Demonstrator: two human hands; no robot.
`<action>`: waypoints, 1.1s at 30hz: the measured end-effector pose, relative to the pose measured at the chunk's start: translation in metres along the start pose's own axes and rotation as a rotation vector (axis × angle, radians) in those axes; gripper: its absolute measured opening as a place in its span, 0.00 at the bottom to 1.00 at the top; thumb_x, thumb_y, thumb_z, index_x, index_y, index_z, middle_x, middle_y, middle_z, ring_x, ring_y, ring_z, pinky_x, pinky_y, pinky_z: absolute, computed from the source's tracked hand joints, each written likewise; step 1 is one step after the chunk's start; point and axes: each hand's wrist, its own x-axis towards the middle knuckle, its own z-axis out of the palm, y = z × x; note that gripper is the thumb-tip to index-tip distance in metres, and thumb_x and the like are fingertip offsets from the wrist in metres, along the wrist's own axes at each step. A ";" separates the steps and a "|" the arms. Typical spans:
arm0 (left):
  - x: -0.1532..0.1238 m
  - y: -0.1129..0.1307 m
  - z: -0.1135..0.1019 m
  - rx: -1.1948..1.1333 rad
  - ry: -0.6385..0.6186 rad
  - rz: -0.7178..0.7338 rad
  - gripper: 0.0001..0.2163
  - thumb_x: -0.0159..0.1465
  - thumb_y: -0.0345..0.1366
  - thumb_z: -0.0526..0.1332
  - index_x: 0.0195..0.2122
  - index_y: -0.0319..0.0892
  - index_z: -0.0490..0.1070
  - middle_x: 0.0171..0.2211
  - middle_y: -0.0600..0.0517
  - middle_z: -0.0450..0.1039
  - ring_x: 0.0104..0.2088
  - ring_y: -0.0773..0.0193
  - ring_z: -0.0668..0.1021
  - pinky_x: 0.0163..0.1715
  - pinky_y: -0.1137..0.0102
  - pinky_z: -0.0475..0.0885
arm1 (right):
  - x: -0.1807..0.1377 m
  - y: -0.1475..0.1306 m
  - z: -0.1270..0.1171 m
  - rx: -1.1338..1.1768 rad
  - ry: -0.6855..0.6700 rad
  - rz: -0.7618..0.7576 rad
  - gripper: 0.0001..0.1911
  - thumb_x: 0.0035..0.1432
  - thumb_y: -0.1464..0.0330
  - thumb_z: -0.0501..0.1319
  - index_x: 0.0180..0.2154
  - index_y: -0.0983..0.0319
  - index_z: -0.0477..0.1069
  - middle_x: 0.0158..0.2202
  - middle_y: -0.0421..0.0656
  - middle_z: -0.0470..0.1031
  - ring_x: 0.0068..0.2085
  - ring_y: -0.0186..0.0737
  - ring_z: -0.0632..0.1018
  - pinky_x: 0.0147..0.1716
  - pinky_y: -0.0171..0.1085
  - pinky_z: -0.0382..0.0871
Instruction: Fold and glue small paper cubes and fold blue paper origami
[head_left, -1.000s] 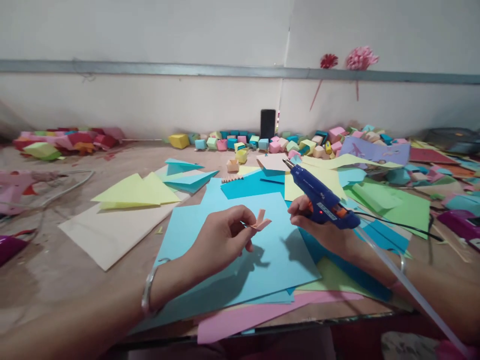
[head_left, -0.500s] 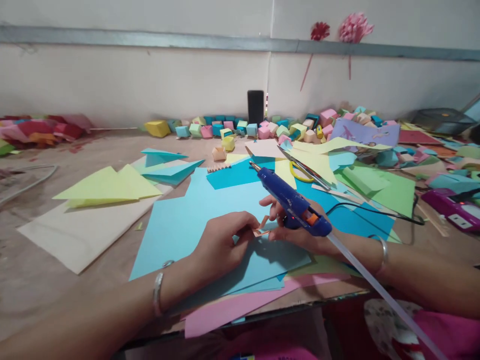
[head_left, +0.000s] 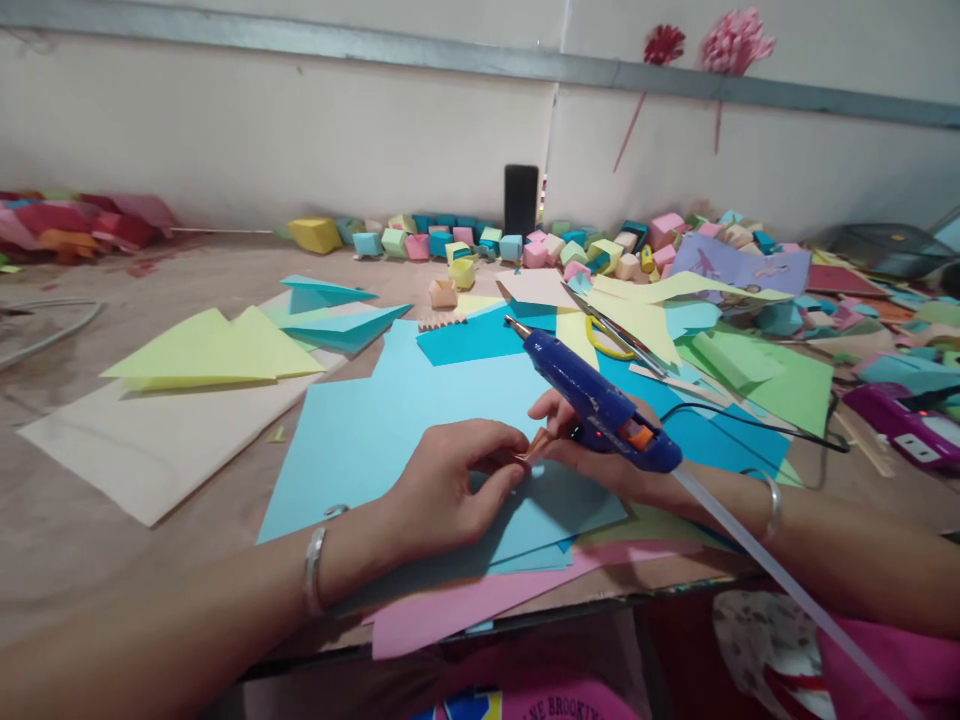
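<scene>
My left hand (head_left: 457,485) pinches a small folded piece of peach paper (head_left: 535,443) between thumb and fingers, low over the light blue sheets (head_left: 360,425). In my right hand (head_left: 592,455) is a blue hot glue gun (head_left: 592,395), its metal nozzle pointing up and left and a long clear glue stick (head_left: 780,575) trailing from its back. The fingertips of that hand also meet the peach piece from the right. The glue gun's body hides part of the right hand. Just beyond lie a zigzag-cut peach strip (head_left: 442,323) and a small open peach paper box (head_left: 443,292).
Scissors with yellow handles (head_left: 609,340) lie behind the glue gun. Many small paper cubes (head_left: 416,245) line the wall, near an upright phone (head_left: 520,198). Folded yellow paper (head_left: 210,350) sits left. A black cord (head_left: 750,420) runs right near a purple power strip (head_left: 904,425).
The peach piece has turned more upright between the fingers, and the left thumb has shifted lower. Both hands stay close together. The whole view has tilted slightly.
</scene>
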 end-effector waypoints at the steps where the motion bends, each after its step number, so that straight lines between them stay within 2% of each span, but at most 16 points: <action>1: 0.000 0.001 0.000 -0.008 -0.003 -0.006 0.05 0.62 0.29 0.61 0.36 0.37 0.75 0.30 0.50 0.78 0.28 0.69 0.77 0.28 0.77 0.72 | 0.000 0.000 -0.001 -0.012 -0.002 -0.009 0.16 0.53 0.64 0.70 0.44 0.56 0.72 0.44 0.42 0.76 0.35 0.37 0.80 0.39 0.40 0.76; 7: 0.002 -0.001 -0.001 0.039 0.018 -0.045 0.05 0.63 0.32 0.61 0.34 0.39 0.77 0.28 0.51 0.78 0.26 0.68 0.76 0.27 0.75 0.70 | 0.001 -0.007 -0.004 -0.084 -0.011 -0.044 0.14 0.54 0.64 0.70 0.42 0.57 0.73 0.43 0.42 0.76 0.34 0.35 0.78 0.37 0.38 0.74; 14: 0.004 -0.002 -0.001 -0.060 -0.017 -0.151 0.07 0.63 0.32 0.61 0.30 0.40 0.77 0.26 0.51 0.79 0.26 0.67 0.77 0.26 0.74 0.70 | 0.001 -0.005 -0.002 -0.195 0.021 -0.022 0.12 0.55 0.60 0.68 0.40 0.55 0.73 0.39 0.40 0.76 0.33 0.36 0.77 0.35 0.39 0.72; 16: 0.004 -0.002 0.001 -0.175 -0.028 -0.218 0.07 0.63 0.33 0.61 0.31 0.39 0.76 0.26 0.50 0.79 0.25 0.66 0.78 0.26 0.73 0.72 | 0.002 -0.002 -0.002 -0.199 0.037 -0.033 0.12 0.55 0.60 0.68 0.40 0.55 0.74 0.38 0.40 0.76 0.33 0.37 0.77 0.35 0.39 0.72; 21: 0.006 -0.003 0.002 -0.600 -0.078 -0.508 0.08 0.61 0.37 0.63 0.32 0.37 0.73 0.22 0.49 0.78 0.21 0.67 0.78 0.23 0.74 0.73 | 0.002 -0.001 -0.003 -0.159 0.049 -0.038 0.10 0.54 0.65 0.69 0.39 0.57 0.74 0.38 0.40 0.76 0.33 0.34 0.77 0.33 0.35 0.71; 26: 0.010 -0.002 0.001 -0.675 -0.071 -0.577 0.08 0.60 0.37 0.66 0.31 0.36 0.74 0.20 0.51 0.77 0.20 0.70 0.77 0.21 0.77 0.72 | 0.003 -0.003 -0.003 -0.121 0.026 0.005 0.11 0.55 0.64 0.68 0.40 0.57 0.73 0.35 0.38 0.76 0.30 0.32 0.74 0.30 0.35 0.69; 29: 0.011 -0.002 0.002 -0.695 -0.056 -0.584 0.09 0.60 0.37 0.66 0.33 0.35 0.74 0.23 0.50 0.77 0.20 0.69 0.78 0.20 0.77 0.72 | 0.005 -0.005 -0.003 -0.126 0.032 0.026 0.10 0.55 0.63 0.67 0.39 0.58 0.72 0.35 0.40 0.76 0.32 0.34 0.75 0.32 0.37 0.70; 33: 0.011 -0.004 0.002 -0.750 -0.055 -0.571 0.14 0.59 0.39 0.68 0.43 0.37 0.72 0.32 0.48 0.78 0.25 0.65 0.81 0.21 0.75 0.75 | 0.006 -0.008 -0.004 -0.130 0.051 0.052 0.08 0.56 0.63 0.66 0.35 0.59 0.69 0.40 0.42 0.76 0.34 0.35 0.75 0.34 0.39 0.71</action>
